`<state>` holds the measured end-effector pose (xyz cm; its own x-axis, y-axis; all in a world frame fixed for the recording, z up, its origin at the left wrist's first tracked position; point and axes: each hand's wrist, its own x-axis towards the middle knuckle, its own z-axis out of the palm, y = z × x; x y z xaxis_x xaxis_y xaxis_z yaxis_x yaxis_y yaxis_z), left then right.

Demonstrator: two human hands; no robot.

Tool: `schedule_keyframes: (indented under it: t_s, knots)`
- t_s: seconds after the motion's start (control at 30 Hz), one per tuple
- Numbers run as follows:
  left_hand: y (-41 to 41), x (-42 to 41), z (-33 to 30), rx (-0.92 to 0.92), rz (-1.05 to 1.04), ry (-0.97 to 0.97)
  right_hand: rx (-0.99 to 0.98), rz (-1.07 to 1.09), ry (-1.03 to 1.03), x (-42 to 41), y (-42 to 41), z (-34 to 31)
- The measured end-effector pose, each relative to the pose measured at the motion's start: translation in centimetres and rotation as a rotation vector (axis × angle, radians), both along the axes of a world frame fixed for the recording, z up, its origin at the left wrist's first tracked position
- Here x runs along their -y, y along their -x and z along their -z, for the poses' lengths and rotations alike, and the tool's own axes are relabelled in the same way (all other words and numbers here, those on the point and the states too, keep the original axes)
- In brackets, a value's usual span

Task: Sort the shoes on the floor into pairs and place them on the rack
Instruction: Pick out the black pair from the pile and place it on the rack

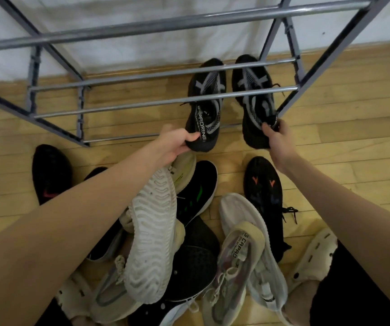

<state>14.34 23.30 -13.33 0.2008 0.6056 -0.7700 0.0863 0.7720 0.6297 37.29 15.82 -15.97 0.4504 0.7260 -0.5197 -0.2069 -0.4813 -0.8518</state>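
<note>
Two matching black sneakers with grey cross straps lie side by side, toes toward the wall, at the right end of the grey metal rack's (165,103) lowest bars. My left hand (177,143) grips the heel of the left black sneaker (207,95). My right hand (277,137) pinches the heel collar of the right black sneaker (254,90). Below my arms a pile of mixed shoes covers the floor: a cream sneaker turned sole up (152,234), a black shoe with green marks (197,187), a cream sneaker with printed insole (234,262).
A black shoe with orange marks (263,194) lies under my right forearm. Another black shoe with a red mark (50,172) sits at the left. Cream clogs (311,257) rest at the lower right. The rack stands against a white wall (142,55) on wooden flooring.
</note>
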Motion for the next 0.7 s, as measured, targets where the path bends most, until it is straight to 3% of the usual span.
schedule_keyframes:
  t_s: [0.13, 0.3, 0.7]
  knots:
    - [-2.1, -1.3, 0.5, 0.088, -0.063, 0.0, -0.036, 0.017, -0.013, -4.1, 0.6, 0.4]
    - [-4.1, -3.5, 1.7, 0.055, -0.155, 0.011, 0.005, 0.029, 0.005, -6.8, 0.6, 1.7]
    - [-6.7, -3.6, 4.1, 0.082, -0.146, -0.003, 0.585, -0.146, 0.062, -4.6, 2.1, 2.5]
